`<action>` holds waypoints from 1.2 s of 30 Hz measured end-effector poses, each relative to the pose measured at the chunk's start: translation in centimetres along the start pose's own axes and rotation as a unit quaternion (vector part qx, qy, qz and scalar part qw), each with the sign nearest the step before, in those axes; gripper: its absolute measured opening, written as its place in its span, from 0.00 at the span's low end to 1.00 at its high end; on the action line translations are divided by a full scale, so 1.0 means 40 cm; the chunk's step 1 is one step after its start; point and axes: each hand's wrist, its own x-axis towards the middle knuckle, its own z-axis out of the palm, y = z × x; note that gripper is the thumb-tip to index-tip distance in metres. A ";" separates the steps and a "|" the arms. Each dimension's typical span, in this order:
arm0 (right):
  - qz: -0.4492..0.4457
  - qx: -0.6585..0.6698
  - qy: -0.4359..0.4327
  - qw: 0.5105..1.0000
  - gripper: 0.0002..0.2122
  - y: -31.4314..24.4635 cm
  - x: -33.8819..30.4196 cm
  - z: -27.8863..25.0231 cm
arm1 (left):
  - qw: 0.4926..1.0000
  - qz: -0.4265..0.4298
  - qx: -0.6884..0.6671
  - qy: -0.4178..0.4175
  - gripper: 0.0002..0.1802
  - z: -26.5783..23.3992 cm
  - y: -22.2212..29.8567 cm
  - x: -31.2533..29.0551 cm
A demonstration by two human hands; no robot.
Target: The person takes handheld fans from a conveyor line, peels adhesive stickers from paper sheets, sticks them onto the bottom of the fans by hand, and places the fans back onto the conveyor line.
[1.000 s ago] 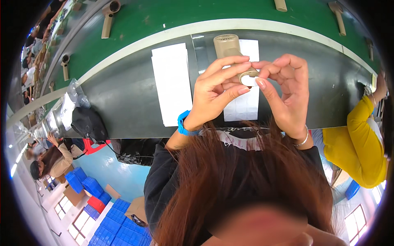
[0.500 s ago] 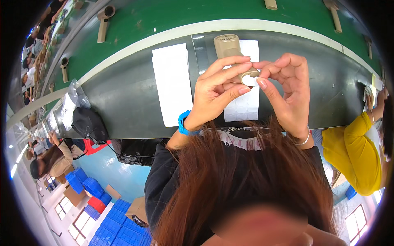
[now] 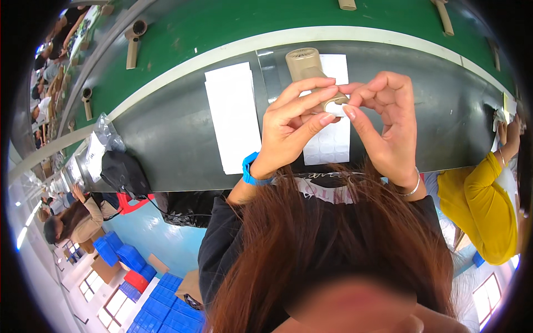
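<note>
A beige hair dryer [image 3: 303, 65], with a round grille on its barrel, is held with its handle end towards me. My left hand [image 3: 288, 122] is closed around the handle, thumb below and fingers on top. At the handle's end is a small white round sticker [image 3: 335, 109]. My right hand [image 3: 391, 114] pinches at this sticker's edge with thumb and index finger, its other fingers curled. Partly hidden beneath my hands lies a white sheet of round stickers [image 3: 327, 151] on the dark table.
A stack of white paper [image 3: 230, 119] lies left of my hands. Beyond the table's pale rim runs a green belt [image 3: 239, 19] carrying more dryers [image 3: 133, 47]. A black bag [image 3: 123, 171] sits at the left edge; a yellow-sleeved person [image 3: 483, 205] is at the right.
The dryers on the green belt have shifted left. My hands keep nearly the same pose, and the white sticker at the handle end looks slightly tilted. The whole view has shifted a little.
</note>
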 end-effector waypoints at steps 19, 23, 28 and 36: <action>-0.097 -0.282 0.023 0.954 0.19 -0.025 -0.018 -0.024 | 0.999 0.002 0.024 0.027 0.16 0.034 -0.007 -0.001; -0.072 -0.316 0.032 0.945 0.21 -0.039 -0.019 -0.018 | 0.999 0.005 0.036 0.025 0.16 0.036 -0.015 -0.002; -0.061 -0.331 0.037 0.941 0.22 -0.052 -0.018 -0.014 | 0.999 0.009 0.038 0.020 0.16 0.036 -0.012 -0.004; -0.074 -0.398 -0.021 0.914 0.19 -0.031 0.043 -0.050 | 0.998 0.032 -0.008 0.062 0.14 -0.006 -0.001 -0.013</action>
